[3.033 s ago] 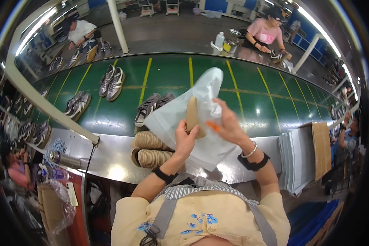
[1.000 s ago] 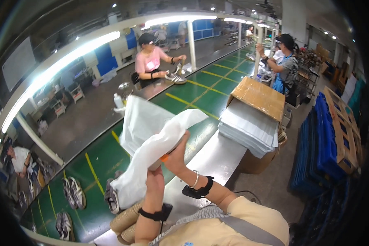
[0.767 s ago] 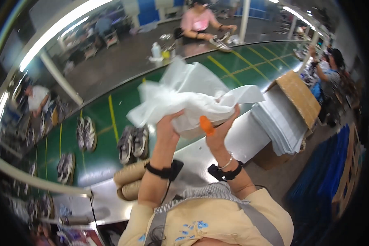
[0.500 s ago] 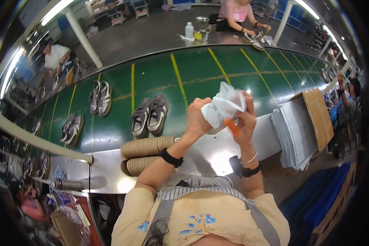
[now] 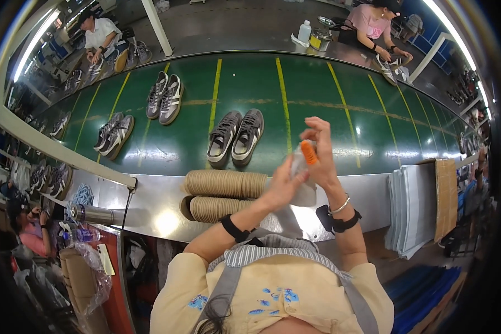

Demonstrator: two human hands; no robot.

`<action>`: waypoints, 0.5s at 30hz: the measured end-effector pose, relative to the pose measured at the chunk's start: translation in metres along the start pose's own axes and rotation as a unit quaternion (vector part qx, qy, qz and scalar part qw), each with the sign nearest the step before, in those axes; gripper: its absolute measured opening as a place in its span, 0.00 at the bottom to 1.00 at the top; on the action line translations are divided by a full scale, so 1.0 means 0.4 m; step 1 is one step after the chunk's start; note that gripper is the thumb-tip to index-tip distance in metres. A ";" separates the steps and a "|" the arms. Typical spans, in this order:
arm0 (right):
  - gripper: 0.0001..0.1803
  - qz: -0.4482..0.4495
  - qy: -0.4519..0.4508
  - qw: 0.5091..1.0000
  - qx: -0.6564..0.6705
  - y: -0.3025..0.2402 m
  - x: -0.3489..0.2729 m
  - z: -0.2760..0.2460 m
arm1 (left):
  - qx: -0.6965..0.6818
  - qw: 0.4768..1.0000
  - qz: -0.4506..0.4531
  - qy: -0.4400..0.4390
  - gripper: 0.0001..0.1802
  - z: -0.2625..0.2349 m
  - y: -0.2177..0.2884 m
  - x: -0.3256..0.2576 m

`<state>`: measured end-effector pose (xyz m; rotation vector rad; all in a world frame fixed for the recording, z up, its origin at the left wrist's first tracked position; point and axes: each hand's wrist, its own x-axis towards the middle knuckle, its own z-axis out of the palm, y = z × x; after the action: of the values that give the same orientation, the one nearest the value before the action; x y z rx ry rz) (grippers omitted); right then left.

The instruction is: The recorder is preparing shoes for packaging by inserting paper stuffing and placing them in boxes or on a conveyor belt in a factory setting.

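My left hand (image 5: 281, 183) and my right hand (image 5: 320, 150) press together in front of me over the steel table edge (image 5: 161, 220). Squeezed between them is a crumpled white plastic bag (image 5: 305, 195), mostly hidden by my palms. An orange cover (image 5: 309, 152) sits on one finger of my right hand. Both wrists wear black bands. A pair of grey sneakers (image 5: 236, 136) lies on the green conveyor belt (image 5: 317, 106), just beyond and to the left of my hands.
Two rows of brown ribbed paper pieces (image 5: 225, 183) lie left of my hands. A stack of white bags (image 5: 414, 206) topped by cardboard (image 5: 445, 189) sits at right. More sneaker pairs (image 5: 164, 99) ride the belt. Other people (image 5: 376, 22) work across it.
The large white bag, spread open and held up earlier, is now squashed small between my hands. My view has swung back from the right-hand stack to the belt.
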<state>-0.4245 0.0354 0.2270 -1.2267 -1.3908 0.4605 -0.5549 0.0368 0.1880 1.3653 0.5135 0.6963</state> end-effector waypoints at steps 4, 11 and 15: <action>0.37 -0.021 -0.064 0.991 -0.118 0.011 -0.020 0.073 | -0.142 0.976 -0.051 0.155 0.24 -0.131 0.034 0.032; 0.34 0.017 -0.029 0.982 -0.189 0.042 0.017 0.177 | -0.306 0.938 0.017 0.160 0.19 -0.258 0.026 0.127; 0.30 0.121 0.016 0.969 -0.213 0.130 0.001 0.160 | 0.048 0.992 -0.063 0.099 0.21 -0.427 -0.044 0.220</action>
<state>-0.4607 0.0789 0.1671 -1.7601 -1.3582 0.3131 -0.6101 0.2180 0.1508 1.3473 0.7928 0.7140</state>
